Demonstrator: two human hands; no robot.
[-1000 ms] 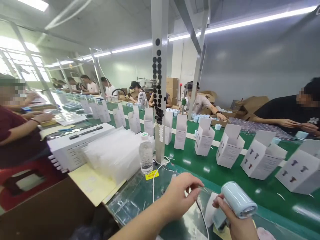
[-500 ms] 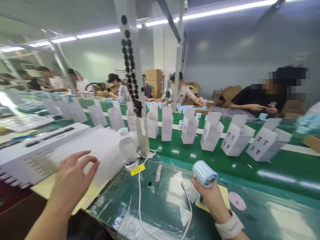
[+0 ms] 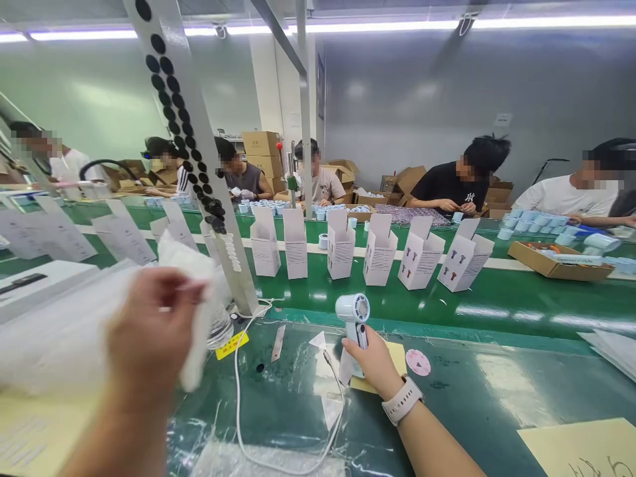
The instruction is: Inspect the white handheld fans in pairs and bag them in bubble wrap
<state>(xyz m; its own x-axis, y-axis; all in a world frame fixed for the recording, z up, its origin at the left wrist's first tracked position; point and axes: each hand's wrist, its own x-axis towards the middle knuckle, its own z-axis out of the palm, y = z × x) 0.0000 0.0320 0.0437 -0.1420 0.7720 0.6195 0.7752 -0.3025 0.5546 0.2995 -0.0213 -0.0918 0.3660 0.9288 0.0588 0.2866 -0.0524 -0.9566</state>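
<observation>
Now my left hand [image 3: 149, 324] has closed, where a moment ago its fingers were spread above the stack of clear plastic bags [image 3: 59, 331]. Its fingers are pressed together on one bag [image 3: 195, 311], holding it up off the stack, though blur hides the exact grip. My right hand [image 3: 372, 364] has turned the small pale blue fan [image 3: 352, 311] upright, fingers wrapped around the handle, just above a yellow paper [image 3: 395, 358] on the green mat [image 3: 447, 411]. A white cable [image 3: 237, 411] loops across the mat between my hands. There's open mat right of the fan, and beyond the mat's far edge stands a row of white boxes [image 3: 380, 250].
</observation>
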